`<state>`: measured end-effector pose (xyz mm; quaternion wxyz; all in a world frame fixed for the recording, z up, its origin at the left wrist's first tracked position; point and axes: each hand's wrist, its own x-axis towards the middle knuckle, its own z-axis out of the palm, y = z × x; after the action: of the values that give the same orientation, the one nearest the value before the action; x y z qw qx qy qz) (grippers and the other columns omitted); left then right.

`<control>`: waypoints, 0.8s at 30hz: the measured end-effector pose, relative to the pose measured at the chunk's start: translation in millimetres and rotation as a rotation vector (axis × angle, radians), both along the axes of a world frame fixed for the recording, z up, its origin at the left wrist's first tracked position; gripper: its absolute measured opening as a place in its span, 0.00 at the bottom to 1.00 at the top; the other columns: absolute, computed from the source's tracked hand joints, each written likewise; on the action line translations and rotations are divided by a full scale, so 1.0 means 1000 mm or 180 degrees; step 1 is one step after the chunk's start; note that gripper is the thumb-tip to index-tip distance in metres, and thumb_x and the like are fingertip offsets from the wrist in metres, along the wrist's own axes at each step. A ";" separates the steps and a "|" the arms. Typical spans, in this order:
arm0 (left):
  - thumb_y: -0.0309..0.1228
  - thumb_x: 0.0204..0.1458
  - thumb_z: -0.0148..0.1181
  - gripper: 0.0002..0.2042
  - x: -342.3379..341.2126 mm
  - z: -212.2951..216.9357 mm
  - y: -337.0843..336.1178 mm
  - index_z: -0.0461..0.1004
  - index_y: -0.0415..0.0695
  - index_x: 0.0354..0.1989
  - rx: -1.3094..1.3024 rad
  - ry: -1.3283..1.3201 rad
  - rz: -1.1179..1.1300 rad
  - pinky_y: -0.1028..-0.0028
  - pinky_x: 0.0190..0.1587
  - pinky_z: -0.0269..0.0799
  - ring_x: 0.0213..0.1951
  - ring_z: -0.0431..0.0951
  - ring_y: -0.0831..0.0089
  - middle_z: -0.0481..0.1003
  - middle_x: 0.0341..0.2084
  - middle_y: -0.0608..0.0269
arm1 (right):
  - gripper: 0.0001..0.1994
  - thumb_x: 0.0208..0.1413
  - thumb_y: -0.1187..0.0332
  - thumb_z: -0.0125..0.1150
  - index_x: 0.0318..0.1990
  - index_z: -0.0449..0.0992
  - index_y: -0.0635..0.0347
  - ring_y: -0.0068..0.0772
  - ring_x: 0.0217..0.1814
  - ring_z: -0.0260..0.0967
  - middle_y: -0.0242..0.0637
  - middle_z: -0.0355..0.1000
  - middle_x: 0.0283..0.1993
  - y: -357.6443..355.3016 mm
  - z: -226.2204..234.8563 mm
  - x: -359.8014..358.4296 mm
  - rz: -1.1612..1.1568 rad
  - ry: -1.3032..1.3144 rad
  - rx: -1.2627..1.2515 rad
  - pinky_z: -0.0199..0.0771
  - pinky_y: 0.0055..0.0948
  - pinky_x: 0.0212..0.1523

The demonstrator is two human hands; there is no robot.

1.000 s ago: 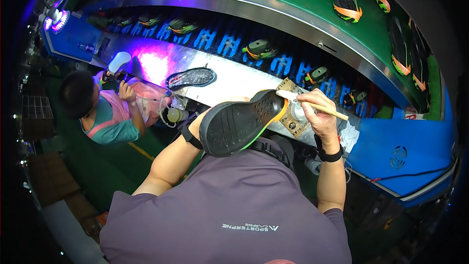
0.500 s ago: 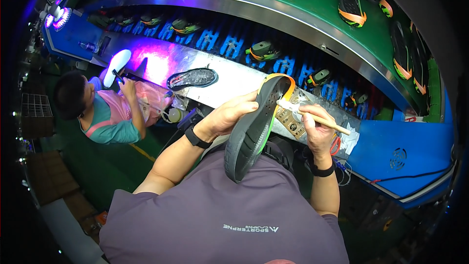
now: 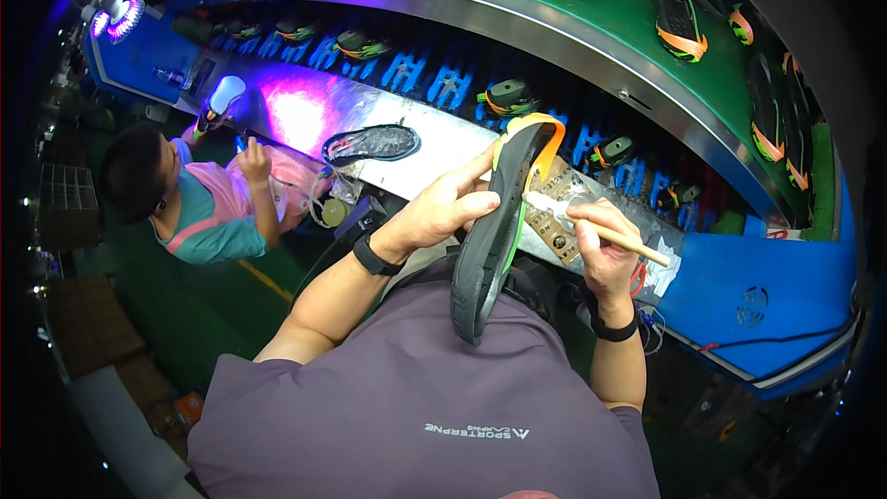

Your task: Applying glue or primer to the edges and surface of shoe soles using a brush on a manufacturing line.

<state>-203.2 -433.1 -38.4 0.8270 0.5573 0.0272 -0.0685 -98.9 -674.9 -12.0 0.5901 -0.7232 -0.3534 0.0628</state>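
My left hand [image 3: 457,206] grips a black shoe sole [image 3: 484,254] with an orange and green edge, held tilted with its far end raised over the bench. Its fingers wrap round the sole's left side. My right hand [image 3: 605,245] is closed round the pale wooden handle of a brush [image 3: 628,242]. The brush's whitish tip meets the sole's right inner edge, just below the orange part. Under the right hand, a brown printed card [image 3: 552,237] lies on the bench, partly hidden by the sole.
A metal bench [image 3: 439,143] holds another dark sole [image 3: 371,143]. Beyond it, blue racks [image 3: 450,88] carry several shoe parts. A green conveyor [image 3: 591,32] bears black-and-orange soles. At left, a person [image 3: 217,212] in a pink apron holds a shoe. White tissue [image 3: 662,268] lies at right.
The sole in my left hand has turned more edge-on, and its lower end has shifted right. My brush has moved slightly down along its edge. The person at left has lowered the shoe.
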 end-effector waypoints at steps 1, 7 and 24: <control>0.43 0.58 0.56 0.42 0.000 0.003 0.002 0.43 0.49 0.79 0.0000 0.0006 0.0006 0.83 0.29 0.59 0.27 0.64 0.87 0.74 0.35 0.71 | 0.08 0.50 0.81 0.62 0.38 0.82 0.66 0.34 0.31 0.73 0.41 0.79 0.32 0.001 0.002 -0.002 0.0006 0.0006 0.0000 0.71 0.30 0.35; 0.42 0.58 0.57 0.42 -0.001 0.000 0.011 0.44 0.48 0.79 0.0005 0.0035 0.0097 0.83 0.31 0.61 0.30 0.66 0.87 0.75 0.39 0.68 | 0.09 0.47 0.81 0.63 0.37 0.83 0.65 0.35 0.29 0.73 0.40 0.79 0.30 0.002 0.010 -0.012 0.0388 -0.0126 0.0015 0.72 0.30 0.33; 0.41 0.58 0.56 0.41 -0.001 -0.008 0.022 0.44 0.49 0.79 0.0065 0.0141 0.0070 0.83 0.27 0.61 0.24 0.65 0.87 0.72 0.29 0.70 | 0.07 0.51 0.77 0.62 0.37 0.83 0.67 0.30 0.29 0.70 0.39 0.77 0.29 -0.002 0.016 -0.011 0.0174 0.0056 0.0121 0.69 0.28 0.33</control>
<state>-204.3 -411.3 -46.7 0.8212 0.5637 0.0523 -0.0715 -109.7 -676.9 3.9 0.6049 -0.7013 -0.3689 0.0786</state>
